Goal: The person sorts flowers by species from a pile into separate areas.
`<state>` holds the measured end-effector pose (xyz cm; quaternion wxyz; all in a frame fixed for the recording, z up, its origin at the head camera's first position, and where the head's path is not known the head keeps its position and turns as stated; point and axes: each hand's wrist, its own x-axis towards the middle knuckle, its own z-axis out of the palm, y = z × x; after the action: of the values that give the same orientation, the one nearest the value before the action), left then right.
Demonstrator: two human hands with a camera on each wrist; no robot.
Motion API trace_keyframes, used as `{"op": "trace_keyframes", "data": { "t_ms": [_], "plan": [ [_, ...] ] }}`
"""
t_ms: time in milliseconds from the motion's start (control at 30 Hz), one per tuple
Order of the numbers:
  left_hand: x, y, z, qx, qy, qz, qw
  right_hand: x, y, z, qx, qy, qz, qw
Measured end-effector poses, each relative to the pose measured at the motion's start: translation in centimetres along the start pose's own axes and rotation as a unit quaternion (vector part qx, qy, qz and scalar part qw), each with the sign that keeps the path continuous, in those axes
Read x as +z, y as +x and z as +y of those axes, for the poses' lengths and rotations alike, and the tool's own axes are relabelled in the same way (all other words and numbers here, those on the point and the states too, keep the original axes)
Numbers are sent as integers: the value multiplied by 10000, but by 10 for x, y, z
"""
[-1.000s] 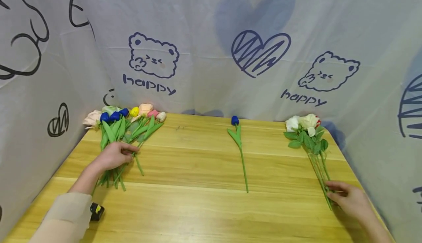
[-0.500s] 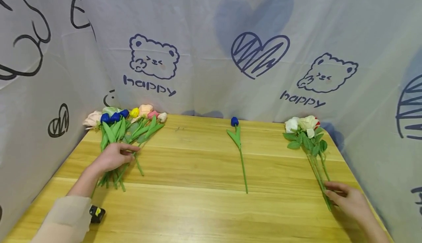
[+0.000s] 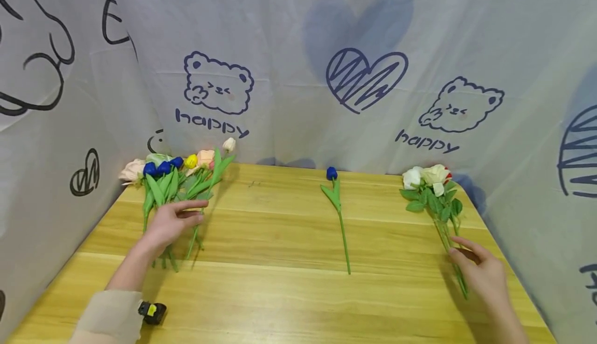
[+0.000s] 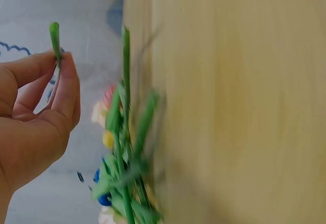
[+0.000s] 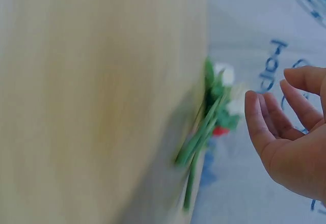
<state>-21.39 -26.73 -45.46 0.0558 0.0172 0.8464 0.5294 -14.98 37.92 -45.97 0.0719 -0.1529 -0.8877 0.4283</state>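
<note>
My left hand (image 3: 170,225) pinches the green stem of a white tulip (image 3: 229,144), whose bloom stands above the flower pile at the table's left. In the left wrist view the stem's end (image 4: 55,35) pokes out between thumb and fingertips. Beneath that hand lie blue tulips (image 3: 163,168), a yellow tulip (image 3: 191,161) and peach roses (image 3: 132,170). My right hand (image 3: 482,271) hovers over the rose stems at the right, fingers loosely bent, nothing held in the right wrist view (image 5: 293,142). Those roses are a white rose (image 3: 412,177), a cream rose (image 3: 436,176) and a partly hidden red one.
A single blue tulip (image 3: 331,173) lies mid-table, its stem toward me. The wooden table (image 3: 280,302) meets printed white cloth (image 3: 289,100) at the back and both sides. A small black device with a yellow patch (image 3: 154,313) sits by the left sleeve.
My left hand has lifted the white tulip out of the pile, moving up and slightly right. My right hand has left the rose stems, rising and shifting left.
</note>
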Motion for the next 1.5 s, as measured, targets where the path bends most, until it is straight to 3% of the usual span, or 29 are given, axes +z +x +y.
{"op": "trace_keyframes", "data": {
  "t_ms": [100, 200, 400, 733, 1067, 1300, 1500],
  "plan": [
    [11, -2, 10, 44, -377, 196, 9991, 10, -4, -18, -1, 1011, 24, 9949],
    [23, -1, 20, 113, -782, 376, 9962, 22, -6, -35, -257, 1843, -70, 9825],
    [51, 3, 40, 178, -1465, 594, 9873, 53, -14, -71, -743, 2469, -354, 9655],
    [103, 17, 74, 409, -2216, 617, 9723, 113, -24, -117, -1237, 2653, -1031, 9506],
    [147, 27, 98, 667, -2861, 454, 9548, 160, -41, -148, -1459, 2865, -2189, 9213],
    [166, 30, 103, 615, -3166, 202, 9464, 180, -50, -162, -1692, 2748, -2929, 9000],
    [174, 29, 105, 711, -3159, 228, 9458, 191, -55, -169, -1492, 2887, -3234, 8887]
  ]
}}
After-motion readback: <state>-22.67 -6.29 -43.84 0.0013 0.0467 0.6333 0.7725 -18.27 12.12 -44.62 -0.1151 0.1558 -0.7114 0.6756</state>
